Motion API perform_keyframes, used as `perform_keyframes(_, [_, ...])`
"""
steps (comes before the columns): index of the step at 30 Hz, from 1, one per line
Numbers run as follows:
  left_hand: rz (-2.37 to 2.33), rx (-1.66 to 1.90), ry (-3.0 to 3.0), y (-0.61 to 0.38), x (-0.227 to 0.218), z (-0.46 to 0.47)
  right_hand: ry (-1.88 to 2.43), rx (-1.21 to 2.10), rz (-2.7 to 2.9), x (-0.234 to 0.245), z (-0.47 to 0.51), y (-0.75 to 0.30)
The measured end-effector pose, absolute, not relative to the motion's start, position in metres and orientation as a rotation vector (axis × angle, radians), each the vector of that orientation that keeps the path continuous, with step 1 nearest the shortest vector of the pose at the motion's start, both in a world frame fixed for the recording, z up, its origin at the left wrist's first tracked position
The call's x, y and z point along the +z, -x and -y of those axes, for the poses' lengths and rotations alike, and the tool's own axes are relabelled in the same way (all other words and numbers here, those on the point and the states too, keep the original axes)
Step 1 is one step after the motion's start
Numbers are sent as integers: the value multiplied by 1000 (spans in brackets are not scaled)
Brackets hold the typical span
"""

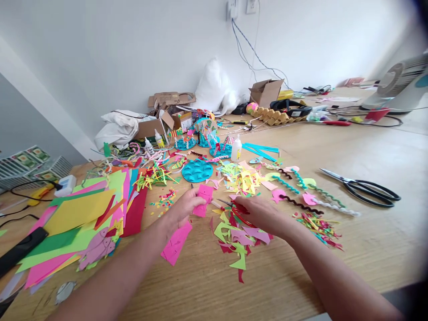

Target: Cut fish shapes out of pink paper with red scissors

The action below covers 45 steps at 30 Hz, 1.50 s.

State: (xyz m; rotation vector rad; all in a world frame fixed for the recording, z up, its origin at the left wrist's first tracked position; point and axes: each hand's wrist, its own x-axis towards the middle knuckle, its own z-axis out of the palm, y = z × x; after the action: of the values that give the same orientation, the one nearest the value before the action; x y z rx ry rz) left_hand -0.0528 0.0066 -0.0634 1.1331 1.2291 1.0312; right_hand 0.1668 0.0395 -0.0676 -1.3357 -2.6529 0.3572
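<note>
A small pink piece of paper [203, 195] with dark lines drawn on it is pinched in my left hand [187, 206]. My right hand [262, 211] is closed around red-handled scissors [241, 216], whose blade tips point left toward the pink paper, just apart from it. Under my left wrist lies a larger pink sheet [178, 243], also marked with drawn lines. Paper offcuts [239, 247] in green, pink and red are heaped below my right hand. Beyond both hands sits a blue wavy-topped disc [197, 170].
Stacked coloured sheets [80, 214] cover the left side. Black-handled shears [364, 188] lie at right, past fuzzy stems with paper shapes [301, 203]. A white glue bottle [236, 149] stands near decorated blue bases [203, 133]. Boxes [265, 91] and a fan [397, 82] are farther back.
</note>
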Motion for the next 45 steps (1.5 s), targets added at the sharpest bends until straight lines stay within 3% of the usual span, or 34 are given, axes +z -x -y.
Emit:
perform_keyframes(6, [-1201,702,-1314,67,-68,-37,1103,534,2708,-56,1,-172])
perform_keyframes(12, [-1176,540,-1434,69,-75,-52,785,616,2833,-80,35,-158])
perform_keyframes(28, [-1142,656,-1388,76,-77,-50,1286,488,2477,-80,-38,-161])
perform_keyframes(36, [-1153,1009,-1151,65,-63,-39,1319,607,2289,-78,-38,-165])
perform_keyframes(45, [-999,1415,-869,13,-42,-12,1022,1426,1431,-41,-22,-140])
